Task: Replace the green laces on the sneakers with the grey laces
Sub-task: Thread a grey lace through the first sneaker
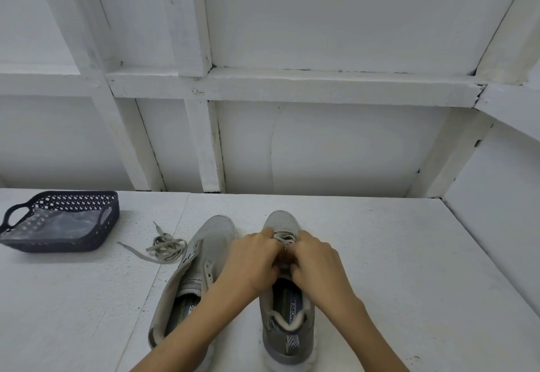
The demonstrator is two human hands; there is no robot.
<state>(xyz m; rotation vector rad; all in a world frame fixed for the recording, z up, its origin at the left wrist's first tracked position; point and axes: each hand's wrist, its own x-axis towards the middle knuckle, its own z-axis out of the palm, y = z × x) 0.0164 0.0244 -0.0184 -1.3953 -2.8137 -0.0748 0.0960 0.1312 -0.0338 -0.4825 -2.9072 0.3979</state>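
Two grey sneakers stand side by side on the white table, toes pointing away from me. The left sneaker has bare eyelets and no lace. The right sneaker carries a lace across its front eyelets. My left hand and my right hand meet over its tongue, fingers curled and pinching the lace there. My fingers hide the exact grip. A loose greyish lace lies bunched on the table left of the sneakers.
A dark perforated basket with a clear plastic bag inside sits at the table's far left. A white panelled wall rises behind the table, and another wall closes the right side.
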